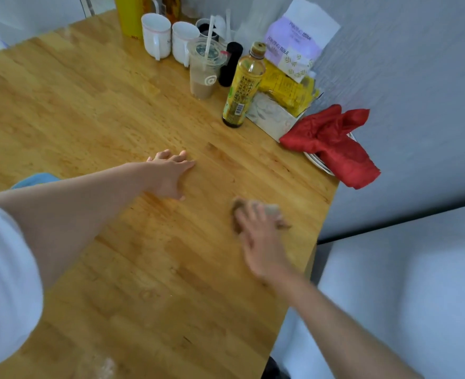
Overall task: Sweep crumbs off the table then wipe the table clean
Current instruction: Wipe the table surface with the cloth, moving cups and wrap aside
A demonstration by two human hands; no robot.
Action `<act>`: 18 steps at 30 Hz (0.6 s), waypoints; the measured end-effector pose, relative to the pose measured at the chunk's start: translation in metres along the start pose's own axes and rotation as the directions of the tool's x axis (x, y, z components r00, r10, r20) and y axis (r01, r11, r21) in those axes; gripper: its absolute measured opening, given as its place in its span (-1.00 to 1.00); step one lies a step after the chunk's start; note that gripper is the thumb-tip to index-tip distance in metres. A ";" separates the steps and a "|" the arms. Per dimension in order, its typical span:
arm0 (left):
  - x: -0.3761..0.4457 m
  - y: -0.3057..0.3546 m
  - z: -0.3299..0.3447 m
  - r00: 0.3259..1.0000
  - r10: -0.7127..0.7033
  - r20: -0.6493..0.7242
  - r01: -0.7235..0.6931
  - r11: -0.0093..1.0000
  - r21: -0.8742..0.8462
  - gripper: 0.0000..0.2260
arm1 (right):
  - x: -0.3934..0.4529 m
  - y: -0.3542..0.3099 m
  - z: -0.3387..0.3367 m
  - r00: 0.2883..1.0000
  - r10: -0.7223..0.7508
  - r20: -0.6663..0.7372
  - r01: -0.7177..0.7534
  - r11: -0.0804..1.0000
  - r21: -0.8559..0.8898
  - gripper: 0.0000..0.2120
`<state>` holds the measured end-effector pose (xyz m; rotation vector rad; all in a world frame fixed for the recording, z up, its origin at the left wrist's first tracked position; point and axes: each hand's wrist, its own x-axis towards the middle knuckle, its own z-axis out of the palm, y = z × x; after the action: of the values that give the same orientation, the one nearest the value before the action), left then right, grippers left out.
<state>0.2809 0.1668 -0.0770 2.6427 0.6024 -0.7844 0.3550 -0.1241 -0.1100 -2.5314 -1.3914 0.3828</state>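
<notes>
A wooden table (89, 110) fills most of the view. My right hand (261, 242) presses a small brownish cloth (271, 210) flat on the table near its right edge; hand and cloth are blurred by motion. My left hand (171, 173) rests palm down on the wood at the table's middle, fingers spread, holding nothing. A pale patch of crumbs or dust (105, 365) lies at the near edge of the table.
At the far right stand two white mugs (157, 34), a plastic cup with a straw (205, 69), a yellow-labelled bottle (243, 86), a black bottle (230, 64), tissue packs (294, 47) and a box (272, 116). A red cloth (332, 143) lies over a plate (319, 161) at the right edge.
</notes>
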 end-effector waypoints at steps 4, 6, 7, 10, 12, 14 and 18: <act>-0.014 0.011 -0.008 0.999 -0.035 -0.037 0.038 0.997 0.064 -0.18 | -0.024 0.026 -0.018 0.953 -0.256 0.162 0.230 0.960 0.162 -0.50; -0.023 0.025 -0.004 0.996 -0.059 -0.061 0.062 0.996 0.059 -0.23 | 0.010 0.081 -0.037 0.995 0.084 0.044 -0.091 0.979 0.185 -0.51; -0.025 0.034 0.002 0.997 -0.060 -0.054 0.062 0.997 0.039 -0.24 | 0.029 0.105 -0.049 0.957 0.289 -0.031 -0.278 0.940 0.197 -0.54; -0.028 0.049 0.022 0.997 -0.072 -0.036 0.070 0.997 -0.032 -0.21 | 0.058 0.121 -0.053 0.802 0.563 -0.201 -0.529 0.825 0.201 -0.61; -0.026 0.052 0.021 0.996 -0.090 -0.029 0.089 0.995 -0.049 -0.19 | 0.042 0.095 -0.038 0.865 0.454 -0.214 -0.437 0.891 0.124 -0.63; -0.026 0.054 0.016 0.995 -0.103 -0.016 0.101 0.993 -0.055 -0.18 | 0.000 0.066 -0.026 0.955 0.248 -0.162 -0.241 0.969 0.061 -0.63; -0.028 0.056 0.014 0.993 -0.114 -0.027 0.111 0.990 -0.087 -0.18 | -0.045 0.073 -0.035 0.995 0.081 0.058 -0.091 0.978 0.189 -0.71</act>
<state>0.2801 0.1046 -0.0623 2.5659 0.7821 -0.7318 0.4006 -0.2030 -0.0949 -2.4453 -1.2008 0.5713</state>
